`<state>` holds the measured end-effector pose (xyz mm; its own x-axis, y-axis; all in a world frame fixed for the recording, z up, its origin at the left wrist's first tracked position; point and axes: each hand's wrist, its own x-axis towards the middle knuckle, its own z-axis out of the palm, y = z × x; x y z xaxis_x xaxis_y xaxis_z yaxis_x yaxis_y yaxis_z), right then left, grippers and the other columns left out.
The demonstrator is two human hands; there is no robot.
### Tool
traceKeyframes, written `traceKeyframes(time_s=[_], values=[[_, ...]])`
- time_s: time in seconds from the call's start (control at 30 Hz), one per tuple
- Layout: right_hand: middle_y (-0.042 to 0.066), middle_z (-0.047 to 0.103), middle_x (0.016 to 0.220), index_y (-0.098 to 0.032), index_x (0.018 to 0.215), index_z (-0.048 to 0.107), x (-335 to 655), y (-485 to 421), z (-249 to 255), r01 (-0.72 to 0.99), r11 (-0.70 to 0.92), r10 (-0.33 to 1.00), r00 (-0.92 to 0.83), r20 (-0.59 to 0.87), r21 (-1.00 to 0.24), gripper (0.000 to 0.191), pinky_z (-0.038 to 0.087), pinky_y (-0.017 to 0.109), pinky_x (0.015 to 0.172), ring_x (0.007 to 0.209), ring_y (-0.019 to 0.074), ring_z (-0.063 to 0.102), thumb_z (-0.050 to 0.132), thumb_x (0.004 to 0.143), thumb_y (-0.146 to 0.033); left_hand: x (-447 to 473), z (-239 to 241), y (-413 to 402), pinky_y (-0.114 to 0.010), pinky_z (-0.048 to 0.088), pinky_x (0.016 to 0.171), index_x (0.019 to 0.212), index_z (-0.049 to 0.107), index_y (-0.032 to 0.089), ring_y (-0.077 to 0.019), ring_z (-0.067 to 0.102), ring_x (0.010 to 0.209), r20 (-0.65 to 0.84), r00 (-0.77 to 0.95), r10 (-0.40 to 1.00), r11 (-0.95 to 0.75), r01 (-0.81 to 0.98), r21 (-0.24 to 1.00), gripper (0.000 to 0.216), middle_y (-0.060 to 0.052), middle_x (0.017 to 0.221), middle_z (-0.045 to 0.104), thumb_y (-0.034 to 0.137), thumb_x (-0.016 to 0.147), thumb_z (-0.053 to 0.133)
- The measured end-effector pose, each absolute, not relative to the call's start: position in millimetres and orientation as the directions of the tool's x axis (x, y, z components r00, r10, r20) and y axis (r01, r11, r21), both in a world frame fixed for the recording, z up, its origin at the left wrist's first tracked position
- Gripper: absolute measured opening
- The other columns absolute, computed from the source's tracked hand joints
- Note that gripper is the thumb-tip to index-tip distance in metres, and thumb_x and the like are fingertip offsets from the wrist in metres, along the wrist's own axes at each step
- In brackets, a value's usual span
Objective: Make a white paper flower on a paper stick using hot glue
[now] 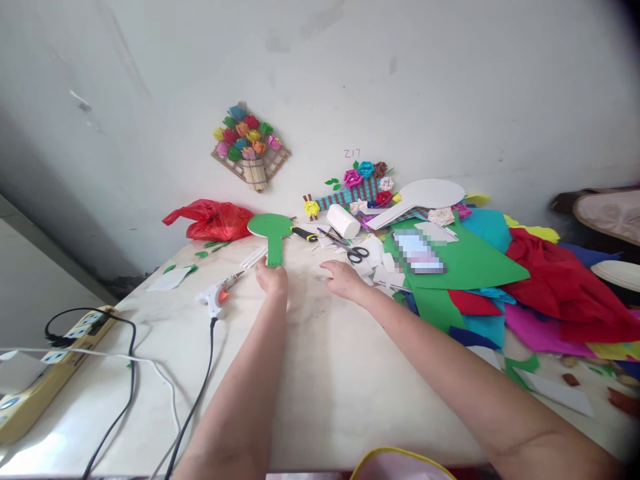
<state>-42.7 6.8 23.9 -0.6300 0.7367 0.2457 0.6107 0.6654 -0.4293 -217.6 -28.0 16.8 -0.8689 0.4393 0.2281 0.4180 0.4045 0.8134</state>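
Observation:
My left hand (pixel 271 278) grips the lower end of the handle of a green paper paddle shape (pixel 271 233) that lies on the white table (pixel 320 373) with its round head pointing toward the wall. My right hand (pixel 343 279) lies palm down with fingers spread on the table, just right of the paddle and close to white paper scraps (pixel 379 263). Black-handled scissors (pixel 357 253) lie just beyond the right hand. A white glue gun (pixel 216 295) with an orange tip rests left of my left hand.
Sheets of coloured paper (pixel 500 280) are piled at the right. A white paddle cutout (pixel 425 197), a white roll (pixel 343 221) and paper flowers (pixel 367 180) lie by the wall. A red plastic bag (pixel 213 220) sits far left; a power strip (pixel 45 373) with cables lies at the left edge.

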Motion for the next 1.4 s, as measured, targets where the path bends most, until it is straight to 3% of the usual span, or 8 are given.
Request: traceKeyframes(time_s=[0.2, 0.4, 0.5, 0.7, 0.87, 1.13, 1.27, 1.4], values=[[0.011, 0.056, 0.121, -0.012, 0.115, 0.057, -63, 4, 13, 0.581, 0.667, 0.729, -0.639, 0.248, -0.466, 0.047, 0.037, 0.028, 0.096, 0.112, 0.0196, 0.052, 0.047, 0.069, -0.01, -204, 8, -24, -0.029, 0.041, 0.088, 0.122, 0.048, 0.015, -0.0199, 0.057, 0.101, 0.242, -0.792, 0.561, 0.289, 0.461, 0.839, 0.052, -0.01, 0.11, 0.062, 0.014, 0.07, 0.046], [0.012, 0.056, 0.121, -0.009, 0.114, 0.057, -79, -2, 8, 0.566, 0.677, 0.715, -0.656, 0.24, -0.47, 0.047, 0.038, 0.028, 0.095, 0.111, 0.021, 0.052, 0.047, 0.068, -0.01, -201, 6, -22, -0.027, 0.042, 0.084, 0.113, 0.056, 0.015, -0.0187, 0.058, 0.095, 0.276, -0.773, 0.571, 0.281, 0.501, 0.819, 0.043, -0.008, 0.103, 0.064, 0.015, 0.07, 0.048], [0.01, 0.055, 0.123, -0.01, 0.113, 0.058, -84, -4, 6, 0.574, 0.68, 0.712, -0.666, 0.222, -0.456, 0.047, 0.037, 0.028, 0.095, 0.112, 0.0212, 0.051, 0.048, 0.067, -0.01, -209, 15, -25, -0.029, 0.041, 0.085, 0.107, 0.059, 0.014, -0.0202, 0.057, 0.097, 0.271, -0.821, 0.502, 0.33, 0.471, 0.818, 0.038, -0.009, 0.102, 0.065, 0.014, 0.071, 0.048], [0.01, 0.054, 0.124, -0.011, 0.112, 0.059, -94, -4, 5, 0.561, 0.697, 0.696, -0.679, 0.232, -0.447, 0.044, 0.038, 0.028, 0.094, 0.112, 0.0207, 0.051, 0.047, 0.069, -0.01, -250, 38, -47, -0.041, 0.036, 0.088, 0.103, 0.061, 0.024, -0.027, 0.046, 0.108, 0.259, -0.936, 0.24, 0.504, 0.348, 0.79, 0.036, -0.007, 0.103, 0.062, 0.016, 0.071, 0.048], [0.008, 0.052, 0.126, -0.015, 0.11, 0.06, -104, -8, 3, 0.57, 0.693, 0.702, -0.673, 0.232, -0.442, 0.041, 0.037, 0.027, 0.094, 0.112, 0.0195, 0.05, 0.048, 0.07, -0.01, -270, 39, -67, -0.039, 0.032, 0.092, 0.105, 0.058, 0.024, -0.0257, 0.04, 0.113, 0.309, -0.941, 0.14, 0.552, 0.333, 0.764, 0.037, -0.006, 0.113, 0.057, 0.015, 0.07, 0.048], [0.011, 0.053, 0.124, -0.011, 0.107, 0.061, -107, -15, -6, 0.533, 0.743, 0.66, -0.686, 0.306, -0.405, 0.038, 0.037, 0.031, 0.095, 0.11, 0.0219, 0.05, 0.048, 0.071, -0.011, -262, 30, -41, -0.04, 0.032, 0.088, 0.1, 0.063, 0.025, -0.0264, 0.05, 0.103, 0.298, -0.832, 0.467, 0.629, 0.55, 0.549, 0.03, -0.01, 0.093, 0.063, 0.027, 0.073, 0.05], [0.013, 0.052, 0.125, -0.009, 0.109, 0.06, -103, -18, -11, 0.525, 0.745, 0.661, -0.664, 0.351, -0.41, 0.039, 0.035, 0.032, 0.097, 0.113, 0.0221, 0.048, 0.047, 0.072, -0.01, -260, 23, -25, -0.037, 0.034, 0.086, 0.108, 0.06, 0.021, -0.0269, 0.049, 0.106, 0.31, -0.724, 0.617, 0.589, 0.685, 0.428, 0.036, -0.012, 0.099, 0.064, 0.028, 0.074, 0.049], [0.013, 0.052, 0.125, -0.01, 0.108, 0.06, -102, -20, -14, 0.505, 0.764, 0.643, -0.649, 0.406, -0.403, 0.038, 0.036, 0.032, 0.097, 0.112, 0.0218, 0.049, 0.047, 0.073, -0.011, -260, 19, -12, -0.037, 0.036, 0.085, 0.113, 0.057, 0.017, -0.0282, 0.047, 0.109, 0.299, -0.673, 0.676, 0.593, 0.739, 0.32, 0.041, -0.014, 0.101, 0.063, 0.028, 0.074, 0.048]])
